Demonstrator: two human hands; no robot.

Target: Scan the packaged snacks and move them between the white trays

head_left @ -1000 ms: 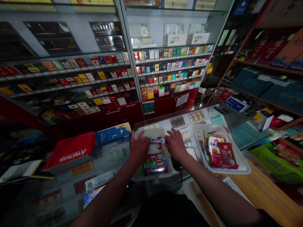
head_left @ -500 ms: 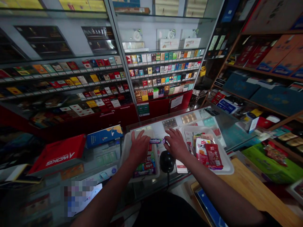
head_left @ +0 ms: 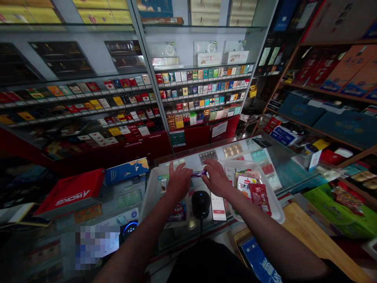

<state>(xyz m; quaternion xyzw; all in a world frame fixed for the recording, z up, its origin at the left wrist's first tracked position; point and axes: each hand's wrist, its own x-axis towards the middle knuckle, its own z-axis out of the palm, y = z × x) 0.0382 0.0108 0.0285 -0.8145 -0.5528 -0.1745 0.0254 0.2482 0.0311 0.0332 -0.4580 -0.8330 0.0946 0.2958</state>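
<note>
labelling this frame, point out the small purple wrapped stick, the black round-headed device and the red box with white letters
Small purple wrapped stick [head_left: 199,173]: head view, on its wrapper
Black round-headed device [head_left: 200,203]: head view, on its rounded head
Red box with white letters [head_left: 73,185]: head view, on its top

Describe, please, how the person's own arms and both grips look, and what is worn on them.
The left grip and right grip are ungloved human hands. No watch or bracelet shows on the bare forearms. A dark sleeve appears on the right arm; no left sleeve is visible.
</note>
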